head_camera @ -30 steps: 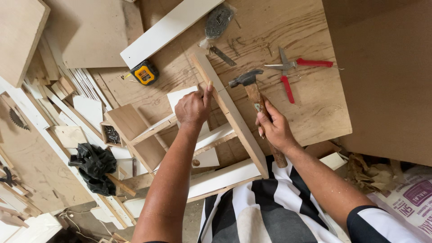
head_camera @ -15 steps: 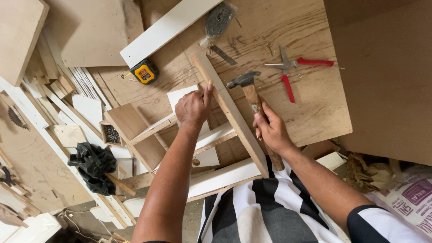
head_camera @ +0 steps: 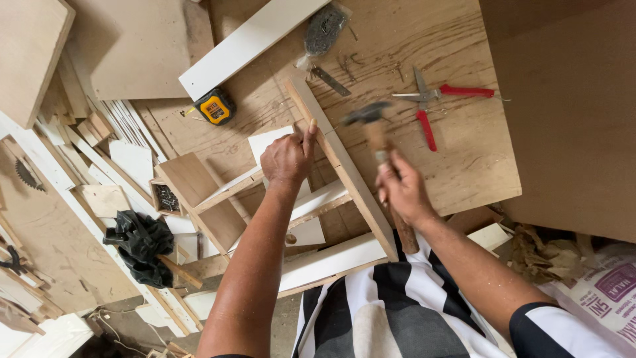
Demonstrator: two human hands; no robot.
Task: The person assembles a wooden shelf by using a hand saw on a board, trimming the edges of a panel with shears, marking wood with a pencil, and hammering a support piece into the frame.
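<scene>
My left hand rests on a long wooden slat that runs diagonally across the workbench, fingers pinched at its edge as if around something small that I cannot make out. My right hand grips the wooden handle of a hammer. The dark hammer head is raised just right of the slat and looks blurred. White boards cross under the slat near my striped shirt.
Red-handled pliers lie on the bench to the right. A yellow tape measure, a long white board and a bag of nails sit further back. Wood offcuts, a small box of nails and a black cloth crowd the left.
The hammer has swung up and to the right with my right hand, away from the slat. My left hand stays on the slat.
</scene>
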